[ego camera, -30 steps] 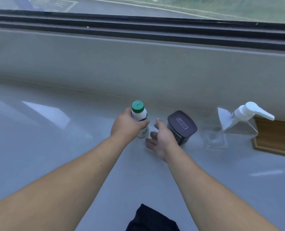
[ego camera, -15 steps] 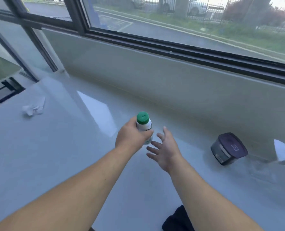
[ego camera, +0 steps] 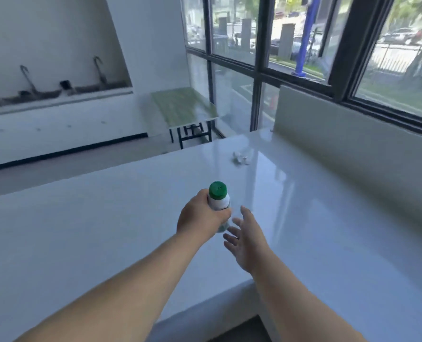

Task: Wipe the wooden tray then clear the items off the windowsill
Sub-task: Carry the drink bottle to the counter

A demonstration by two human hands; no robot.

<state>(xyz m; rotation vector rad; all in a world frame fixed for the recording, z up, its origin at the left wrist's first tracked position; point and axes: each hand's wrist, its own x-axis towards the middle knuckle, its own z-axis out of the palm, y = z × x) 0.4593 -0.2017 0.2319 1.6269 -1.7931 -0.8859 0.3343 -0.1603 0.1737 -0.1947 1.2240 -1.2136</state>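
Note:
A small white bottle with a green cap (ego camera: pixel 219 199) is upright in my left hand (ego camera: pixel 200 217), which is wrapped around its body above the white windowsill (ego camera: pixel 328 230). Just to its right, my right hand (ego camera: pixel 248 239) is held out flat with fingers spread and nothing in it. A crumpled white tissue (ego camera: pixel 241 157) lies on the sill farther away, near the corner. The wooden tray, the dark-lidded jar and the pump bottle are out of view.
A raised white ledge (ego camera: pixel 353 141) under the black-framed window borders the sill on the right. A green-topped table (ego camera: pixel 184 107) stands on the floor beyond the sill's far end. The sill's near edge drops off at the bottom right.
The view has swung left, away from the jar, pump bottle and tray. My left hand has carried the bottle leftward along the sill, and my right hand has followed, still holding nothing.

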